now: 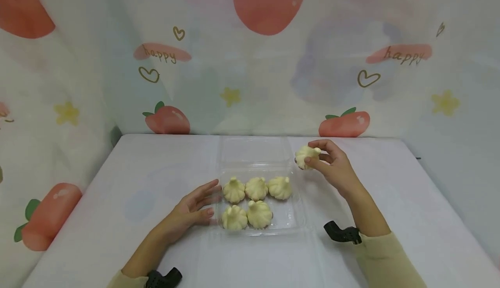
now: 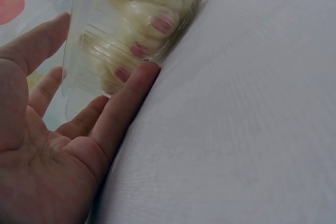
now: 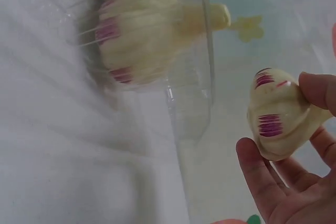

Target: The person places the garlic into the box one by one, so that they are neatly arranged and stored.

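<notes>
A clear plastic box (image 1: 285, 217) stands on the table with several pale cream garlic bulbs in two rows, three in the far row and two in the near row. My left hand (image 1: 187, 212) rests along the box's left side, fingers extended and fingertips at its wall. Up at the box's far right corner, my right hand (image 1: 339, 171) pinches another garlic bulb (image 3: 278, 114) between thumb and fingers. Purple streaks mark that bulb's base, and its stem points toward the palm. Through the box wall (image 2: 79, 51) in the left wrist view, similar purple patches show on the bulbs.
The box's clear lid (image 1: 254, 149) lies folded back behind it. A white cloth covers the table (image 1: 156, 171). Printed curtains (image 1: 258, 84) rise at the back and sides. Black wrist cameras (image 1: 341, 232) sit on both forearms.
</notes>
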Demonstrator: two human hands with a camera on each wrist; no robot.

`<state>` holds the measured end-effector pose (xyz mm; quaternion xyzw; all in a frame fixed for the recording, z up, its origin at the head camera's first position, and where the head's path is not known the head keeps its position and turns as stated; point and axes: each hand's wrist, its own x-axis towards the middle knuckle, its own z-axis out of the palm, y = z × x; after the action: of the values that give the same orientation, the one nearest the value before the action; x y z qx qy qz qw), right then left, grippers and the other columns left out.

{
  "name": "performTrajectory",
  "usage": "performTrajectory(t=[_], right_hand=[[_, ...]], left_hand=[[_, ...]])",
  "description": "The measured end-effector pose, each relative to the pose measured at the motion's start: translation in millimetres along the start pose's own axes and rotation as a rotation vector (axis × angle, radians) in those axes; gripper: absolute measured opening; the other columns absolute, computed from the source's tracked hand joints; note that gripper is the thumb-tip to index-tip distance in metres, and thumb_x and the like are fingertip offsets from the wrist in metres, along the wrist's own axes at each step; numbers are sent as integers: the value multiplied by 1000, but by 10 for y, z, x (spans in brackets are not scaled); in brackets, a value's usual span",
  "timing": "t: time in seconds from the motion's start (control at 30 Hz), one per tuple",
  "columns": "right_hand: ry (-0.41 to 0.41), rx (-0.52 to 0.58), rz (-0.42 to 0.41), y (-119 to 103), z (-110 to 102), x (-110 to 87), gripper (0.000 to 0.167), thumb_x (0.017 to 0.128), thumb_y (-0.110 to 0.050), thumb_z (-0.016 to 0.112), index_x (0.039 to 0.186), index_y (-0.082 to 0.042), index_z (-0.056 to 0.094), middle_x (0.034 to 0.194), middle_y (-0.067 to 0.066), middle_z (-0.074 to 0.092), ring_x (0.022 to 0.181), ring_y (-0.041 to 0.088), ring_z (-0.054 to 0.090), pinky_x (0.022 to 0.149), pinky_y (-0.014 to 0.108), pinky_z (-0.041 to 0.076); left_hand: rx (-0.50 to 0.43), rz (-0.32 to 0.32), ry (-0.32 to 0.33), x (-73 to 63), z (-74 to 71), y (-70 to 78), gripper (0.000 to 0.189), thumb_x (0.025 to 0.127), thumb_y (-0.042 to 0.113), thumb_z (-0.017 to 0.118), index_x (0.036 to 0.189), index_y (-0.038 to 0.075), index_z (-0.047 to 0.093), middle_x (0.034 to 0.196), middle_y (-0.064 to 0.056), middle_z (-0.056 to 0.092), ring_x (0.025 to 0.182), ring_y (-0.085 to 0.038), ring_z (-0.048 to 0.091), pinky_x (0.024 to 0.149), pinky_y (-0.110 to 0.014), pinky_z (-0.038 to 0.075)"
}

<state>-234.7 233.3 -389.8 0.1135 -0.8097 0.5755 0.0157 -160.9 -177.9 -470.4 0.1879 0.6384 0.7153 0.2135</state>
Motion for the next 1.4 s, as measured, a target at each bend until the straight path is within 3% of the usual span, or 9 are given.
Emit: performTrajectory(t=[0.3, 0.53, 0.63, 0.77, 0.93, 1.23, 1.4], right_hand=[[-63, -116, -47, -256, 67, -169, 42, 92, -23, 73, 129, -13, 56, 133, 3, 54, 115, 24, 57, 84, 22, 54], [-147, -171, -50, -375, 91, -246, 41, 90, -25, 76, 126, -20, 58, 132, 5, 58, 111, 28, 65, 86, 33, 56], [-170, -241, -83, -415, 106, -272, 39, 89, -24, 77, 124, -22, 60, 129, 0, 60, 115, 23, 62, 90, 36, 55], [-173, -303, -158, -452, 121, -325, 38, 89, -21, 77, 123, -22, 61, 124, -5, 63, 113, 18, 60, 92, 30, 54], [-179, -315, -193, -501, 102, -367, 39, 87, -20, 79, 122, -22, 61, 122, -6, 63, 107, 18, 63, 90, 26, 54], [-209, -373, -294, -519, 76, -391, 38, 85, -16, 80, 119, -19, 63, 122, -6, 65, 102, 12, 62, 87, 30, 56], [-216, -381, -291, -521, 87, -407, 37, 85, -15, 80, 118, -19, 63, 121, -6, 65, 102, 13, 61, 87, 30, 56]], left_hand=[[-23, -25, 14, -63, -1, -40, 72, 99, 4, 58, 160, 18, 23, 163, -10, 25, 148, -34, 28, 95, -49, 53], [-6, 0, 13, -52, 10, -10, 71, 99, 5, 58, 159, 18, 23, 163, -11, 26, 147, -35, 30, 93, -48, 54], [10, 0, 14, -30, 2, 37, 71, 99, 5, 58, 159, 18, 24, 163, -11, 26, 147, -36, 30, 93, -48, 54], [18, 7, 2, 0, -17, 60, 72, 99, 4, 58, 160, 18, 23, 163, -11, 25, 147, -37, 29, 93, -48, 54], [21, 4, 0, 38, -6, 61, 72, 99, 4, 58, 160, 18, 22, 164, -11, 24, 147, -36, 30, 94, -48, 54], [17, -22, 29, 48, 29, 34, 72, 98, 4, 58, 159, 22, 25, 163, -7, 27, 147, -34, 31, 94, -47, 54], [10, -39, 33, 18, 41, 27, 73, 98, 5, 59, 160, 23, 24, 163, -8, 27, 147, -34, 30, 95, -47, 53]])
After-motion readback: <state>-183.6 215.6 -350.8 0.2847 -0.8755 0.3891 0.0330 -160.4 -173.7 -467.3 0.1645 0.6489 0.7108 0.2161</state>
